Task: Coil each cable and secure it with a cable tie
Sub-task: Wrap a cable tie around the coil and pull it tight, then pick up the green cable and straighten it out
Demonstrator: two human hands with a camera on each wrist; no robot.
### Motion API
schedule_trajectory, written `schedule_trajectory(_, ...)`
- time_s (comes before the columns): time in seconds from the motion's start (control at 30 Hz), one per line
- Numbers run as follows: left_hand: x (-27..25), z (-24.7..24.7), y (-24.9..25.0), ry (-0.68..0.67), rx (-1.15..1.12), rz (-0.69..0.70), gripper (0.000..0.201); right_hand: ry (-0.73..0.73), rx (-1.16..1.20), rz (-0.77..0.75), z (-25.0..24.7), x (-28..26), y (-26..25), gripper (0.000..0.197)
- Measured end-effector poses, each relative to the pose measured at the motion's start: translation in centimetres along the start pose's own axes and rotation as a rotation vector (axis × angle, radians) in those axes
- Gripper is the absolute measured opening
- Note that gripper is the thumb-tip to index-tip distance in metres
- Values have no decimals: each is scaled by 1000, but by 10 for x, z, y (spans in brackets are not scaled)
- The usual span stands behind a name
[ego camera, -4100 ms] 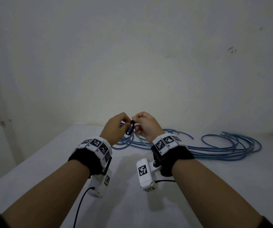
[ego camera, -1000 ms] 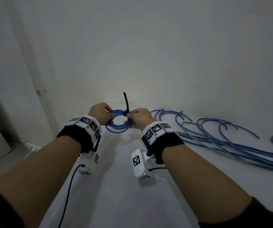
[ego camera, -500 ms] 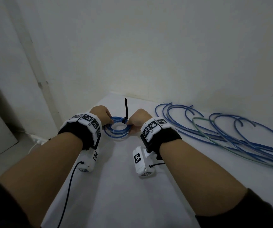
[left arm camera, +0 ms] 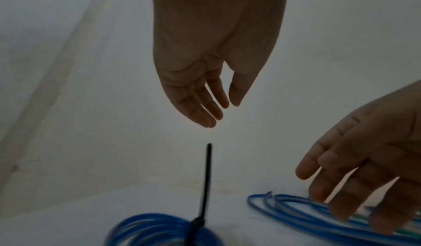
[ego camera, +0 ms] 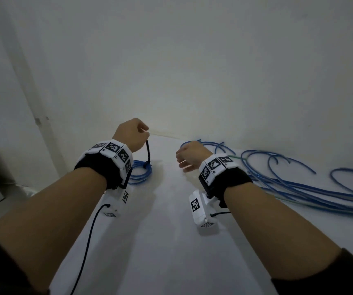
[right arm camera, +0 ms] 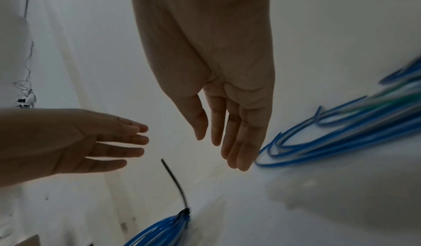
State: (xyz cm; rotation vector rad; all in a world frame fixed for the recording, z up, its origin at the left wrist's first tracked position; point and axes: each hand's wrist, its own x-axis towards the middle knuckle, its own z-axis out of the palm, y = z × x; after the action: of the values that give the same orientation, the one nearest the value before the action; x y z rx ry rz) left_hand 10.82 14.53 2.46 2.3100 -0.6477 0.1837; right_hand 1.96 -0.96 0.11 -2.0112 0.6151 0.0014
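Observation:
A small coil of blue cable (ego camera: 140, 172) lies on the white table (ego camera: 171, 241), bound by a black cable tie (ego camera: 148, 153) whose tail sticks up. My left hand (ego camera: 132, 134) hovers just above the tail's tip. The left wrist view shows its fingers (left arm camera: 212, 105) straight, with a gap down to the tie (left arm camera: 206, 181), so it holds nothing. My right hand (ego camera: 189, 155) is open to the right of the coil. Its fingers (right arm camera: 237, 151) are straight over the near ends of the loose blue cables (ego camera: 288, 184) and hold nothing.
The loose cables run in long loops across the table's right side along the wall (ego camera: 213, 81). The table's left edge (ego camera: 69, 241) drops to the floor close beside the coil. Bare tabletop lies between and in front of my forearms.
Both hands have let go of the tied coil, which now rests on the table. My left hand rose above the tie's tail. My right hand moved right toward the loose cables.

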Motion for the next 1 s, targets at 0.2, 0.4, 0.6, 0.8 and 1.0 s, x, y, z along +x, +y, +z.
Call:
schedule_trajectory(0.2, -22, 39, 77, -79, -78, 202, 17, 149, -224, -55, -70, -36, 51, 7)
schedule_trajectory(0.4, -47, 102, 131, -358, -21, 333, 21, 114, -725, -16, -123, -78, 100, 32)
schedule_trajectory(0.6, -60, 149, 153, -551, 66, 368, 26, -45, -614, 19, -140, -81, 134, 48)
schedule_trajectory(0.8, -57, 171, 167, -655, 167, 378, 29, -39, -710, -55, -152, -78, 148, 31)
schedule_trajectory(1.0, -53, 178, 179, -761, 270, 313, 33, 59, -760, -195, -169, -82, 157, 21)
